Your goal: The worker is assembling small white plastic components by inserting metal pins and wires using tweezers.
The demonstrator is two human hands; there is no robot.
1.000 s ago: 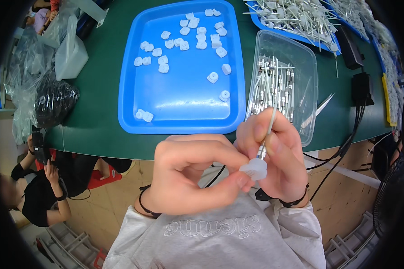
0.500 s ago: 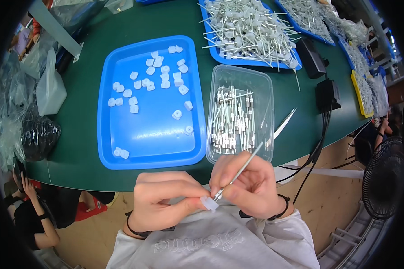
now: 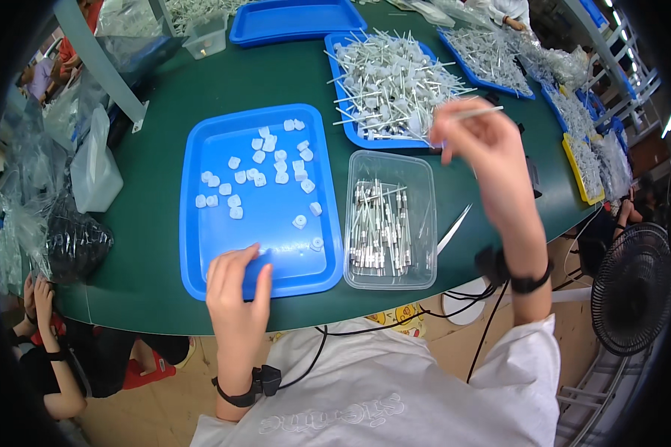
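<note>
My left hand [image 3: 237,287] reaches over the near edge of the shallow blue tray [image 3: 201,246], its thumb and fingers apart. Small white plastic caps [image 3: 281,167] lie scattered in that tray; the hand covers part of its near left area. To the right, my raised right hand [image 3: 484,134] is at the near right side of another blue tray [image 3: 348,119], heaped with capped rods [image 3: 395,78]. A thin pale rod [image 3: 479,112] sticks out from its closed fingers; the rod's other end cannot be made out. Between the hands stands a clear plastic box [image 3: 427,253] with metal-ended rods [image 3: 380,223].
Tweezers [image 3: 455,228] lie right of the clear box. An empty-looking blue tray [image 3: 294,22] and a small clear tub [image 3: 205,36] stand at the back. More filled trays line the right. Plastic bags [image 3: 22,201], a grey post [image 3: 101,63] and black cables [image 3: 492,320] are around.
My hands have parted: the left moved forward over the cap tray, opening, and the right swung up and right to the heaped tray with a rod. The view has shifted.
</note>
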